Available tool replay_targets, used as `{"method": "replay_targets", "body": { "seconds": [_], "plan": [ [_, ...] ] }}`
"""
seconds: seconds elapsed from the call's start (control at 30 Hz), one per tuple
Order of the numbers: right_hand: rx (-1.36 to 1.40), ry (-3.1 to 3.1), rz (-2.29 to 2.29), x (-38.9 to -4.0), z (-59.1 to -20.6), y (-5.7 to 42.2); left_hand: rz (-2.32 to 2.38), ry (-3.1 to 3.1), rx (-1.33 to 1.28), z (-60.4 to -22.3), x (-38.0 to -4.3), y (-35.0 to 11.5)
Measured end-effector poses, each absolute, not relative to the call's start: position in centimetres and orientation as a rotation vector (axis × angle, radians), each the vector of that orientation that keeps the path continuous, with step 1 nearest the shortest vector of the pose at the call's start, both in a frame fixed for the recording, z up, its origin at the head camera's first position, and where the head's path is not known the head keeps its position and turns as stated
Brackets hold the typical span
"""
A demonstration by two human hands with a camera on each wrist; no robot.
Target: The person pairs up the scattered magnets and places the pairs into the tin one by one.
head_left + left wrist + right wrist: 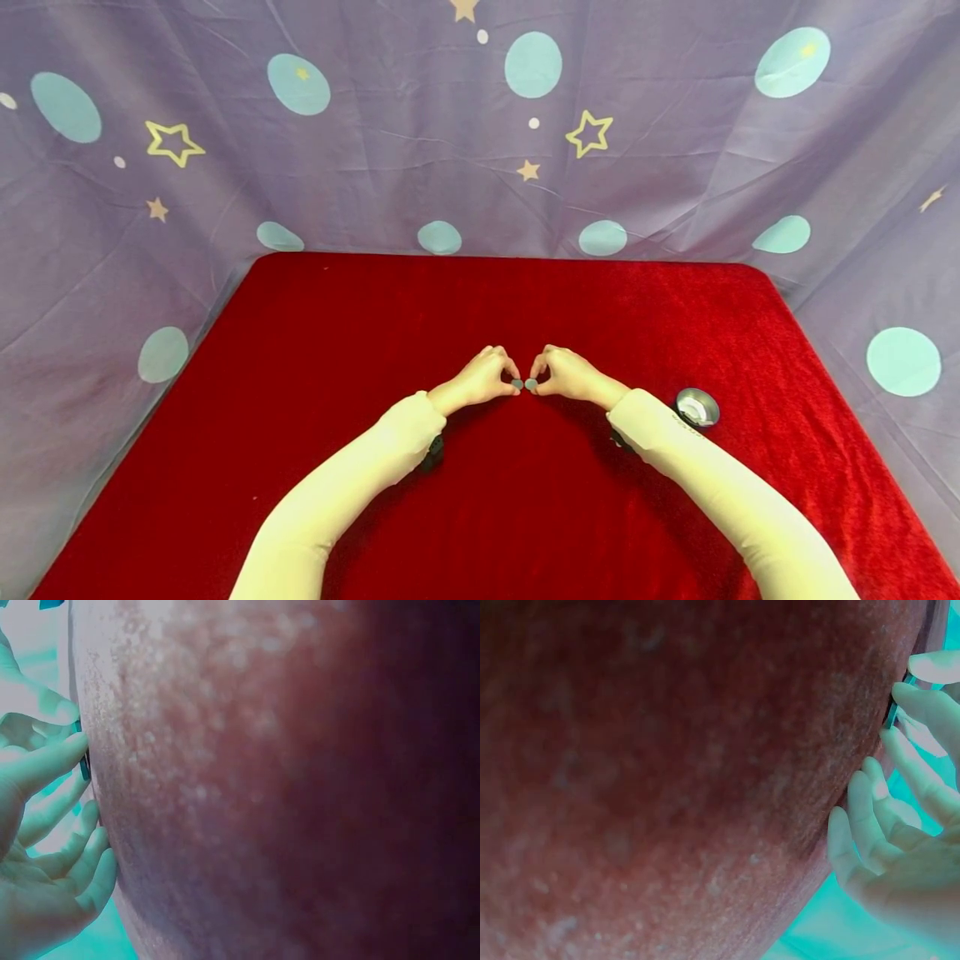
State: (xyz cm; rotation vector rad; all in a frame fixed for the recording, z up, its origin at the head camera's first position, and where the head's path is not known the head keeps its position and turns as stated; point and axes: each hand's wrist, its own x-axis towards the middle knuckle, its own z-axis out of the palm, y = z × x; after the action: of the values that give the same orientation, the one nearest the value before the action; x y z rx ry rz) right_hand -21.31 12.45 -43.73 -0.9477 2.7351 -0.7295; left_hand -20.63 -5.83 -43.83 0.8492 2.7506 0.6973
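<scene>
Two small grey round discs are close together, edge on to each other, over the middle of the red cloth. The left disc (517, 384) is pinched between the thumb and fingertip of my left hand (483, 377). My right hand (570, 375) pinches the right disc (531, 384) in the same way, mirrored. In the left wrist view the disc (84, 761) shows as a thin dark edge at the fingertips, right at the cloth. The right wrist view has a similar thin disc (892, 714) between fingertips, with the other fingers spread along the cloth.
A small metal bowl (698, 407) with a pale inside stands to the right, just beyond my right sleeve (660, 425). Red velvet cloth (495, 517) covers the table. Purple curtains (420, 125) with stars and dots hang behind it and along both sides.
</scene>
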Motion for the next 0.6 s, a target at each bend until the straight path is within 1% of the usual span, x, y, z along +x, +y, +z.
{"method": "replay_targets", "body": {
  "seconds": [0.6],
  "plan": [
    [-0.982,2.745,-0.726,-21.38,-43.89,12.45,0.661,2.747,0.863,-43.84,-20.86,-5.72]
  ]
}}
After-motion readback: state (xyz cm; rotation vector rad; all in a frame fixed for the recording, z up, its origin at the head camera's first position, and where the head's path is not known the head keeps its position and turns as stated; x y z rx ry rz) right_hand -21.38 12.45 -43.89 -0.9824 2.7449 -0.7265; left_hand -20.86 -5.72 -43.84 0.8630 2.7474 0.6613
